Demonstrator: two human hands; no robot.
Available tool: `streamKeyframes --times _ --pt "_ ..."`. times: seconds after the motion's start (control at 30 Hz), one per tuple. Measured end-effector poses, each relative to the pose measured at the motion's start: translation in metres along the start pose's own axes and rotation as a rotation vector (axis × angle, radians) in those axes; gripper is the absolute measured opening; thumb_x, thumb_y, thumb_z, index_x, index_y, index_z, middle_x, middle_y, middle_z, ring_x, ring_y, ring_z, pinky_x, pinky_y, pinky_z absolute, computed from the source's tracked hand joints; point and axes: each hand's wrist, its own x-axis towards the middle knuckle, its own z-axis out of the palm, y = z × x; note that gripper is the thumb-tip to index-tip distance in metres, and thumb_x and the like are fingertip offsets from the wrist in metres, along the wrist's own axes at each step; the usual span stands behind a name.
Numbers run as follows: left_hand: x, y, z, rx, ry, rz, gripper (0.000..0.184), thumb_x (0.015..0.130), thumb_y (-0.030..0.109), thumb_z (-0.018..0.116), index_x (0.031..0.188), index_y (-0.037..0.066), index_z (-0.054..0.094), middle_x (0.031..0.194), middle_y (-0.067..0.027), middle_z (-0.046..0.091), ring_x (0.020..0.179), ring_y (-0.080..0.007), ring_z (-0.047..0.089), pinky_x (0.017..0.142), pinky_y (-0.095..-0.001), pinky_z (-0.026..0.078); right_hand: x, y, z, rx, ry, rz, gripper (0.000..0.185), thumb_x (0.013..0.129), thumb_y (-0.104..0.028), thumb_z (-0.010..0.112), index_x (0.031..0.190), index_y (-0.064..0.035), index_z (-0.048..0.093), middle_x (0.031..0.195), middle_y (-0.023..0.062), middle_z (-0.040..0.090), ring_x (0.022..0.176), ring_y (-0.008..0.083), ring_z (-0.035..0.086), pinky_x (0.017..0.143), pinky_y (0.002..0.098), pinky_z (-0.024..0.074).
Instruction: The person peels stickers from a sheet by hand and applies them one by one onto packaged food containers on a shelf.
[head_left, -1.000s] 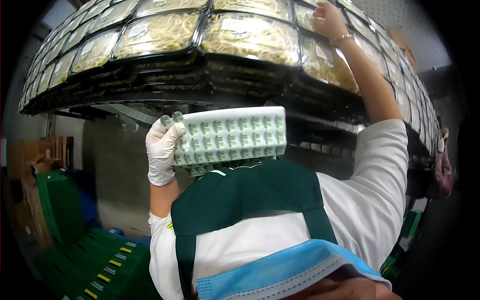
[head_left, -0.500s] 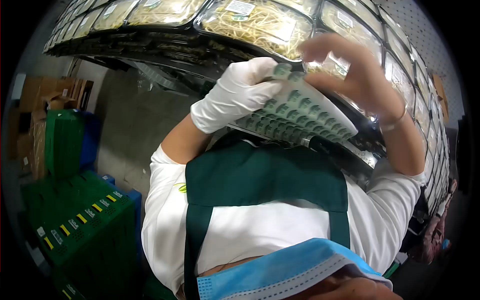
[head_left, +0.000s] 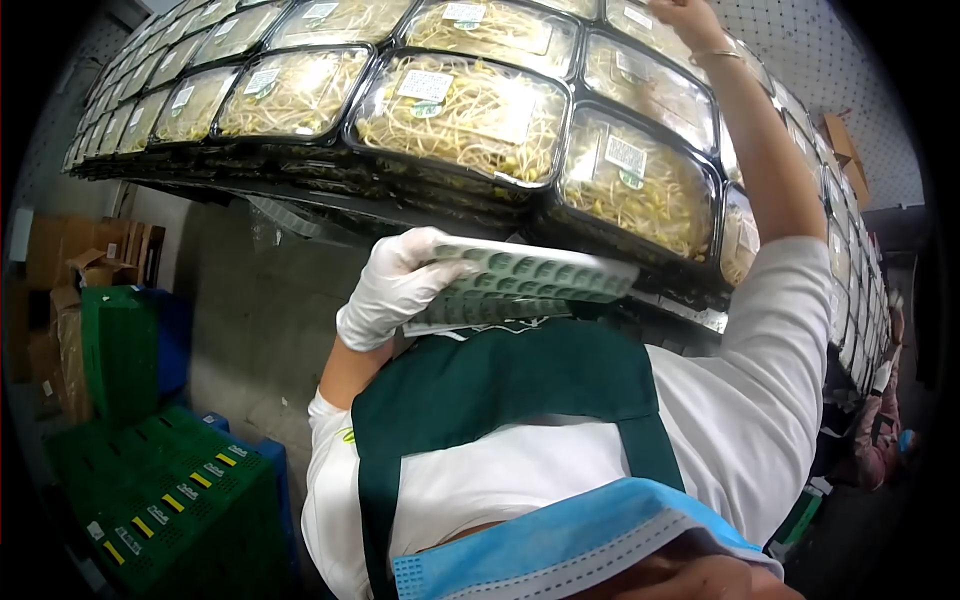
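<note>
White-gloved left hand (head_left: 400, 285), fingers clamped on sticker sheeting (head_left: 545, 270); one bare right hand (head_left: 688, 22) over dozens of sprout packs (head_left: 462, 122) — its fingers, I can't tell.

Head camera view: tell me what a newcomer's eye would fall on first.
Probably the rows of bean sprout trays, clear-topped and spread across the upper part of the picture. Next, the white-gloved left hand, left of centre, gripping a sheet of green stickers just above the dark green apron. Then the bare right hand, over the trays at the top edge, right of centre.
</note>
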Motion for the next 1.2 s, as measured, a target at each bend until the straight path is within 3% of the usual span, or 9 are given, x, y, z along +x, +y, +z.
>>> streamKeyframes --times 0.17,0.27,0.37,0.57,0.73,0.9,1.07,1.13,1.2 --pt "-0.008 -0.008 -0.012 -0.150 0.188 -0.181 0.013 0.075 -0.005 0.055 0.087 -0.004 0.058 0.080 -0.0083 0.062 0.071 -0.0090 0.057 0.067 -0.0223 0.046 0.017 0.035 0.027 -0.534 0.086 -0.120 0.034 0.066 -0.010 0.059 0.099 -0.0018 0.053 0.086 0.0134 0.054 0.079 0.0180 0.052 0.066 0.0269 0.0441" --pt "-0.012 -0.011 -0.009 -0.181 0.274 -0.215 0.015 0.075 -0.006 0.054 0.089 -0.004 0.057 0.082 -0.0095 0.062 0.073 -0.0109 0.058 0.069 -0.0233 0.047 0.007 0.036 0.017 -0.718 -0.050 -0.302 0.045 0.076 -0.036 0.052 0.106 -0.0033 0.050 0.100 0.0166 0.056 0.096 0.0313 0.051 0.084 0.0380 0.0395" --pt "-0.008 -0.019 -0.010 -0.233 0.260 -0.104 0.021 0.073 -0.008 0.054 0.093 -0.004 0.056 0.093 -0.0132 0.060 0.083 -0.0144 0.058 0.075 -0.0247 0.046 0.042 0.080 -0.010 -1.077 -0.130 -0.040 0.072 0.069 -0.059 0.050 0.116 -0.0054 0.044 0.113 0.0189 0.049 0.108 0.0334 0.044 0.091 0.0386 0.0335" --pt "-0.009 -0.016 0.004 -0.324 0.311 -0.161 0.023 0.073 -0.010 0.050 0.094 -0.005 0.056 0.096 -0.0153 0.059 0.087 -0.0182 0.058 0.080 -0.0293 0.045 0.132 0.089 -0.001 -0.193 -0.049 0.107 0.051 0.070 -0.046 0.056 0.094 -0.0021 0.061 0.095 0.0151 0.060 0.092 0.0236 0.056 0.079 0.0312 0.0411" --pt "-0.031 -0.032 0.010 -0.262 0.384 -0.127 0.023 0.070 -0.012 0.051 0.092 -0.005 0.057 0.094 -0.0157 0.059 0.085 -0.0202 0.058 0.077 -0.0285 0.046 0.165 0.103 0.052 -0.764 -0.146 -0.018 0.044 0.068 -0.042 0.052 0.096 -0.0083 0.060 0.099 0.0121 0.059 0.094 0.0271 0.055 0.082 0.0321 0.0407" --pt "-0.032 -0.025 0.030 -0.376 0.391 -0.160 0.030 0.069 -0.014 0.050 0.097 -0.006 0.055 0.103 -0.0177 0.056 0.095 -0.0222 0.055 0.081 -0.0301 0.045 0.138 0.092 0.024 -0.736 -0.233 0.241 0.057 0.074 -0.047 0.046 0.109 -0.0031 0.053 0.116 0.0162 0.048 0.111 0.0294 0.043 0.091 0.0358 0.0326" --pt "-0.045 -0.025 0.034 -0.234 0.471 -0.189 0.020 0.069 -0.011 0.053 0.087 -0.004 0.058 0.096 -0.0179 0.059 0.086 -0.0225 0.059 0.077 -0.0309 0.047 0.138 0.067 -0.005 -1.139 -0.374 -0.193 0.028 0.081 -0.023 0.044 0.098 -0.0035 0.056 0.098 0.0113 0.053 0.092 0.0215 0.049 0.077 0.0323 0.0389" --pt "-0.055 -0.027 0.028 -0.267 0.540 -0.004 0.017 0.070 -0.010 0.052 0.085 -0.005 0.059 0.094 -0.0143 0.060 0.087 -0.0179 0.057 0.078 -0.0274 0.046 0.093 -0.004 -0.034 -0.941 -0.488 -0.459 0.022 0.081 -0.020 0.047 0.093 -0.0041 0.056 0.086 0.0077 0.055 0.079 0.0168 0.053 0.067 0.0306 0.0428" --pt "-0.068 -0.027 0.026 -0.056 0.690 0.114 0.013 0.071 -0.001 0.052 0.081 -0.003 0.060 0.082 -0.0040 0.062 0.062 -0.0092 0.052 0.055 -0.0241 0.041 -0.010 -0.060 -0.046 0.109 -0.378 -0.501 0.023 0.079 -0.022 0.052 0.075 -0.0003 0.059 0.063 0.0080 0.057 0.059 0.0138 0.055 0.052 0.0291 0.0440"
